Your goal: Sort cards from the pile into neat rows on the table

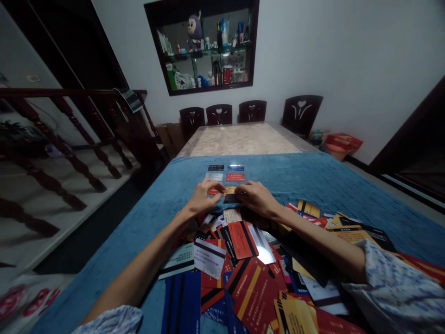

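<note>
A dark card is pinched in my right hand, tilted above the blue cloth. My left hand is curved just left of it, thumb and index finger apart; a red card shows in that gap. Between the hands, a yellow card lies partly behind the dark one. Beyond my fingers are a white card, a red card, a black card and a blue card, laid in two columns. Whether my left fingertips touch the yellow card is hard to see.
A heap of mixed cards spreads under my forearms and off to the right. The blue cloth covers the near table; the bare tabletop lies beyond. Several chairs line the wall. A wooden railing stands left.
</note>
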A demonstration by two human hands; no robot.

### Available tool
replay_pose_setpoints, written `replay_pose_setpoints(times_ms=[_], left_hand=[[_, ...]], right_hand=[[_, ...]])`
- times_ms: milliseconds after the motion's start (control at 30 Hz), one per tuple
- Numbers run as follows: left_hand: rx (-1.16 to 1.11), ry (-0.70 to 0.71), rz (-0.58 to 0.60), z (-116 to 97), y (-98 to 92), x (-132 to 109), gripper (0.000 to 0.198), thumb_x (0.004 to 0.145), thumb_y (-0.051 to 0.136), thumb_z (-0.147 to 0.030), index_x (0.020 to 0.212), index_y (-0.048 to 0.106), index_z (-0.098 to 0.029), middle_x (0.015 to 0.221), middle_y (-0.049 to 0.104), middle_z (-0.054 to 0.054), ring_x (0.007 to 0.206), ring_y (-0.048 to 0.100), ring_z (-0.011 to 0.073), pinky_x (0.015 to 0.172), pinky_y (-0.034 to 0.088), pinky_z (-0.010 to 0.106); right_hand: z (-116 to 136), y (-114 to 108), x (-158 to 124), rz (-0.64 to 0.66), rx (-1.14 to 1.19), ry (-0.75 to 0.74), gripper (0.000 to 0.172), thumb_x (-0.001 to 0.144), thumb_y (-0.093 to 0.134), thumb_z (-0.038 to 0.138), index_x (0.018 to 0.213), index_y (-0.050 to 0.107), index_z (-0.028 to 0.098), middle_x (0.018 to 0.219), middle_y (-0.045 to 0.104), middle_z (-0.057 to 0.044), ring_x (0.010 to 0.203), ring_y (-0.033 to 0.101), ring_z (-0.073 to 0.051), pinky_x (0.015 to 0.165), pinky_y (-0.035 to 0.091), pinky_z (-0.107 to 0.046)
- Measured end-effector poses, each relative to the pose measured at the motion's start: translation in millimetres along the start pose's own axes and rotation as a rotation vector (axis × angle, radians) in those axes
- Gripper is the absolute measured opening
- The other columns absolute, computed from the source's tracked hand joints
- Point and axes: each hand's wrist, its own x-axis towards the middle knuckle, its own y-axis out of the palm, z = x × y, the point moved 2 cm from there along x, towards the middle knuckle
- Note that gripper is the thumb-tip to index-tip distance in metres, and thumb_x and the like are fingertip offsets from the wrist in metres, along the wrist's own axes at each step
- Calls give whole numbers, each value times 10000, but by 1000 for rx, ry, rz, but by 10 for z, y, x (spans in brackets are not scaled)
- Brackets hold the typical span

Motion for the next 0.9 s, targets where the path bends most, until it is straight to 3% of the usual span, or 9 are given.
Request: replay_pose_setpoints(times_ms=[133,433,633,900], left_hand=[[23,8,38,9,55,-7,99,760,608,-147,840,653,-185,892,703,29,921,635,192,893,524,355],[131,-2,102,198,135,-46,242,736,563,-56,932,629,-182,875,665,19,883,615,187,850,494,322],[227,8,136,293,153,-87,265,729,536,-53,937,616,-196,886,654,21,886,597,192,855,467,321],[440,18,222,232,169,-110,274,770,504,-80,1009,561,-201,1007,661,83,983,588,253,864,454,366]], right_hand=[[108,32,89,65,-56,-14,176,947,540,204,1053,679,208,1004,742,-82,980,606,-227,789,370,-314],[191,196,158,-19,-118,-32,148,953,570,229,1069,660,206,992,740,-85,949,595,-223,798,345,-316],[133,204,77,17,-178,-34,243,908,585,164,1139,631,222,1057,742,-76,973,574,-240,784,336,-328],[131,198,20,113,-223,-3,428,887,569,187,1313,549,226,1118,701,-111,1032,577,-256,819,365,-346]])
